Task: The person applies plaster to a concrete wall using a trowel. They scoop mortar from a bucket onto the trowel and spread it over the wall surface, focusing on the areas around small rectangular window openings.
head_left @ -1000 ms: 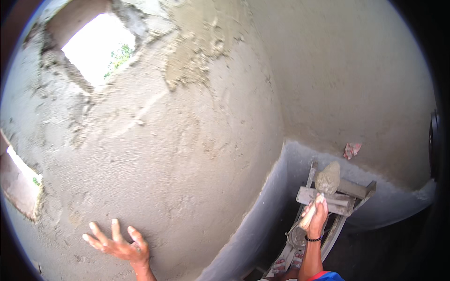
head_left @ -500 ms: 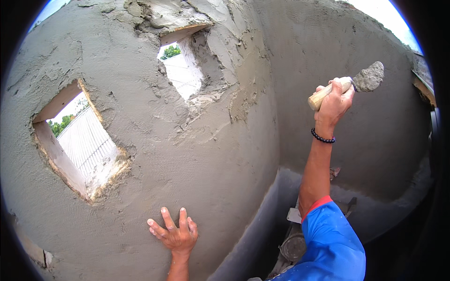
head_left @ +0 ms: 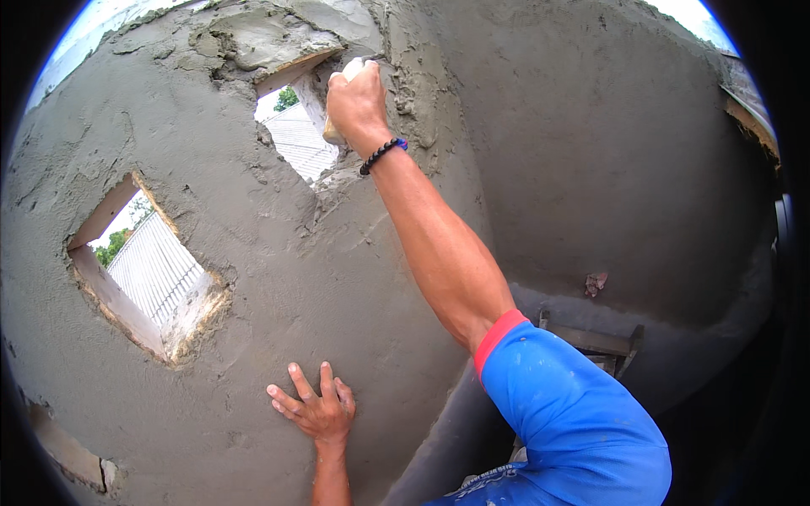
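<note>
With my right hand (head_left: pixel 358 101) I grip the wooden handle of a trowel (head_left: pixel 332 133) at the right side of the upper wall opening (head_left: pixel 297 126). The trowel's blade and any mortar on it are hidden behind my hand. My left hand (head_left: pixel 314 406) lies with spread fingers against the grey plastered wall (head_left: pixel 253 312), below and to the right of the lower opening (head_left: pixel 156 270). Around the upper opening the mortar is rough and lumpy; lower down the wall is smoother.
A second plastered wall (head_left: pixel 591 152) meets this one in a corner at the right. Below it stands a wooden frame (head_left: pixel 595 341), with a small reddish lump (head_left: pixel 596 283) just above. Through the openings show a corrugated roof (head_left: pixel 153 261) and green leaves.
My right hand has swung left with the trowel, from in front of the right wall to the upper opening. The left hand stays spread on the wall. The view has shifted slightly.
</note>
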Motion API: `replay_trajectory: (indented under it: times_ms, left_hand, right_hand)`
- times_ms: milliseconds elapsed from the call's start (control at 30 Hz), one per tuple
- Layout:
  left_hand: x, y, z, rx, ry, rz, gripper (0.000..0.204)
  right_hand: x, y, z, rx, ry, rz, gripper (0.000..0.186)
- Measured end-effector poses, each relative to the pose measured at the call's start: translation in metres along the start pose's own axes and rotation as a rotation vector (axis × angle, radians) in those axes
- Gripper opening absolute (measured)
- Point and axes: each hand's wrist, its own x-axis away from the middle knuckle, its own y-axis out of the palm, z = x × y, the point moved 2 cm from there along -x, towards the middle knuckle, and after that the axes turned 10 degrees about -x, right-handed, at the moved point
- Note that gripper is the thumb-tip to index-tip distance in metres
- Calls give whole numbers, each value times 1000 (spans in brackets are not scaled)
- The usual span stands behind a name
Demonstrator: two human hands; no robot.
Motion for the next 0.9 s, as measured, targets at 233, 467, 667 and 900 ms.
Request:
replay_trajectory:
  times_ms: [233,467,667,900]
  left_hand:
    - [-2,-1,0,-15,3,4,29]
    - [-3,-5,2,-32,5,-29,30]
    - [-5,-3,4,-49,4,-27,30]
    - [-5,-3,4,-66,-1,-4,27]
  right_hand:
    - [15,-141,96,-560,265,-136,26]
    - [60,-187,192,-1188,760,-52,37]
    - [34,-112,187,-1289,919,110,32]
    - [-23,-71,126,-1246,887,183,25]
